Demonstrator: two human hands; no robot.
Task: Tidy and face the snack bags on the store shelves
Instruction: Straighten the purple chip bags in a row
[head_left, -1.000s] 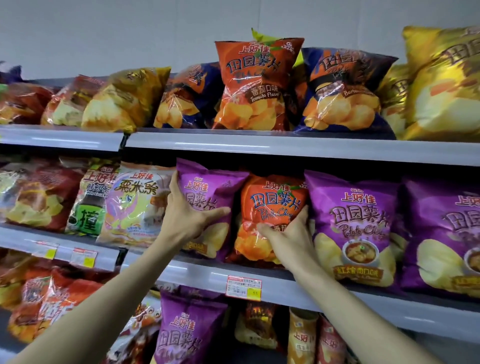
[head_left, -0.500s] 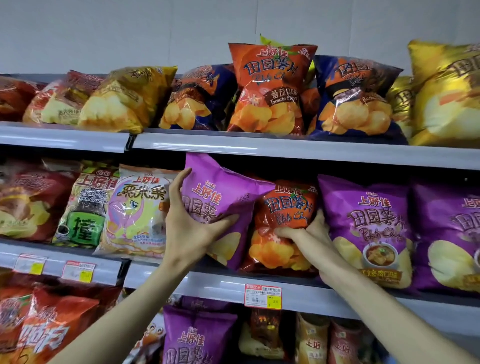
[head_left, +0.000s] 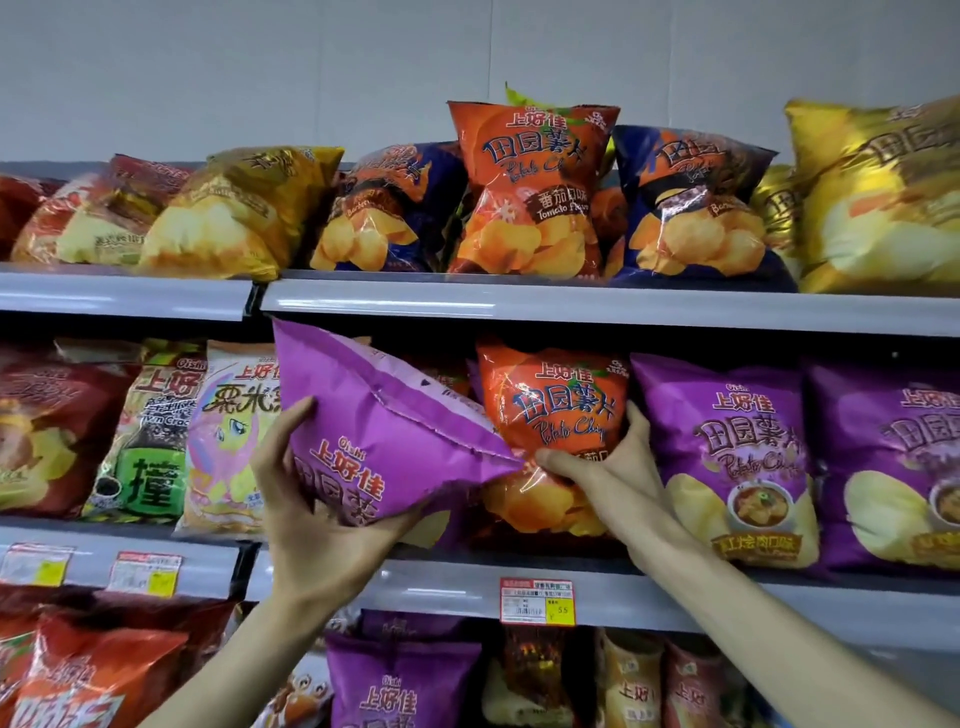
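Head view, middle shelf of a snack display. The left hand (head_left: 311, 499) grips the lower part of a purple chip bag (head_left: 374, 441), with the thumb and fingers curled round its left edge and underside. The bag is tilted, its top leaning back towards the shelf, and its right corner overlaps the orange chip bag (head_left: 550, 410) beside it. The right hand (head_left: 608, 467) clasps that orange bag, the thumb lying across its front and the fingers wrapped round its right edge. The orange bag stands upright on the middle shelf (head_left: 415, 592), facing forward. Just to its right are two more purple bags (head_left: 727, 457), also upright and front-facing. A pastel snack bag (head_left: 234, 431) stands left of the held purple bag, partly covered by it. A red-and-white price tag (head_left: 537, 600) is fixed to the shelf rim below the orange bag. On the top shelf (head_left: 519, 306), an orange tomato-flavour bag (head_left: 530, 187) stands upright between leaning blue bags.
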